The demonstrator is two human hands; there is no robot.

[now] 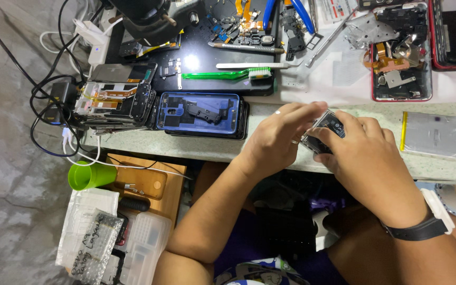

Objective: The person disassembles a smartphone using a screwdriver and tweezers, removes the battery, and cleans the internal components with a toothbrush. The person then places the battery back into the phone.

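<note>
Both hands meet at the tabletop (196, 141) edge: the right hand (368, 155) grips a small clear-cased phone part (325, 132), the left hand (275, 138) pinching its other end with its fingertips. Just left lies a blue phone frame (199, 112); a silver battery (436, 135) lies to the right, a green toothbrush (228, 71) farther back.

Left hand (275, 138) and right hand (368, 158) gripping small clear-cased part (325, 132), possibly a phone module, above bench edge (196, 145)
</note>
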